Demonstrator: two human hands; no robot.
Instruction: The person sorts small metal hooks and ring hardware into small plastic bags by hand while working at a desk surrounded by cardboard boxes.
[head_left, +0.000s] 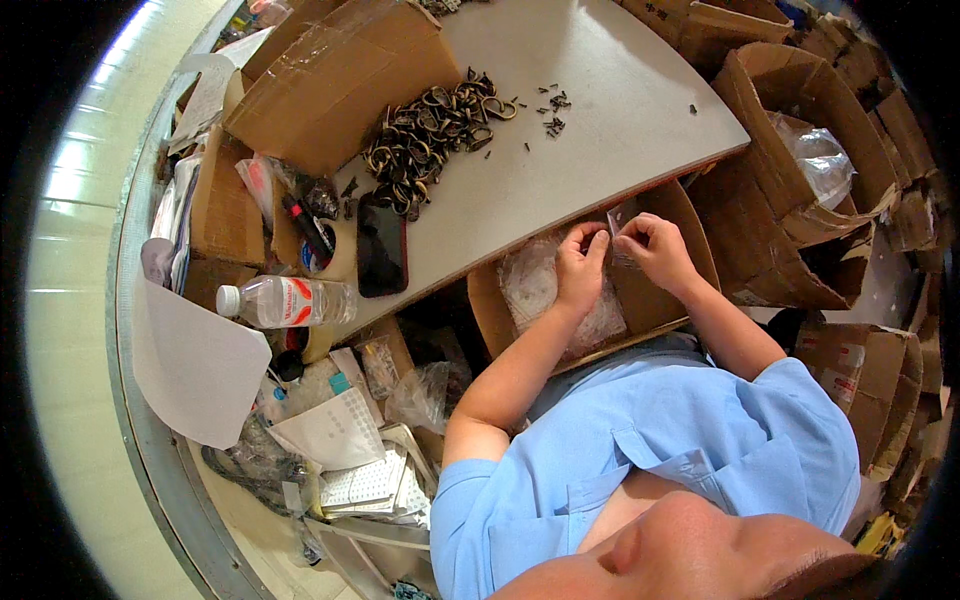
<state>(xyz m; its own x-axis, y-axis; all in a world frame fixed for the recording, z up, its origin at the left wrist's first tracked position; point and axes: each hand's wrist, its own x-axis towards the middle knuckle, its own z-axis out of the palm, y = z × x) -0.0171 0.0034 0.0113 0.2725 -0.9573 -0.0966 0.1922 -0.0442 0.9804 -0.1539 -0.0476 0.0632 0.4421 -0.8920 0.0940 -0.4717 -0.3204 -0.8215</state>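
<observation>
My left hand (pixel 581 268) and my right hand (pixel 658 252) are close together over an open cardboard box (pixel 655 300) at my lap, under the table's near edge. A small clear plastic bag (pixel 622 222) shows between them, at the fingertips of my right hand, which is closed in a pinch on it. My left hand is closed too, thumb against the fingers; whatever it grips is hidden. Below my left hand a pile of clear plastic bags (pixel 530 285) fills the left part of the box.
Dark metal rings (pixel 425 140) lie heaped on the table (pixel 600 100), with small dark screws (pixel 555 125) nearby. A black phone (pixel 382 245) and a water bottle (pixel 290 302) rest at the left. Cardboard boxes (pixel 740 150) crowd the right side; papers (pixel 365 480) lie lower left.
</observation>
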